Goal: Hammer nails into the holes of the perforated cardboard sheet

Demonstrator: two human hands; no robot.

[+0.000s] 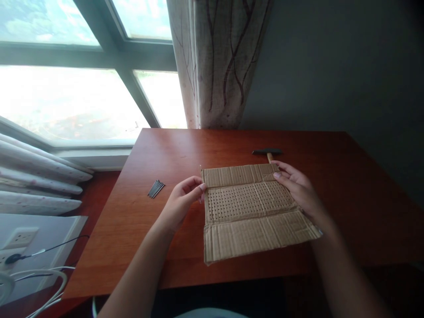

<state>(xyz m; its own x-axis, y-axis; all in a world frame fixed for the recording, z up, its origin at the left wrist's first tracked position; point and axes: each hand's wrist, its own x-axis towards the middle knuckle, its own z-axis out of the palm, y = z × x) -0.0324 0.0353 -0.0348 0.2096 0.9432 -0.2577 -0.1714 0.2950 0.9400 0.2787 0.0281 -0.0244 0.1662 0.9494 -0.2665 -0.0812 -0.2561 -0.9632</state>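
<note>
Between my two hands is a creased piece of corrugated cardboard (251, 232), raised over the near part of the table. Rows of small holes fill its middle band, and fold lines run above and below them. My left hand (187, 194) pinches its left edge, thumb on top. At the upper right, my right hand (294, 181) grips the edge, its thumb lying on the face. Behind the cardboard lies a hammer (268, 152) with a dark head and a wooden handle, which the sheet partly hides. A small bunch of nails (156, 188) rests left of my left hand.
The reddish-brown wooden table (132, 234) stands against a wall and a patterned curtain (225, 62). Windows (59, 101) are on the left. Below them, white cables (49, 282) and a black plug (13, 259) in a wall socket sit beside the table's left edge.
</note>
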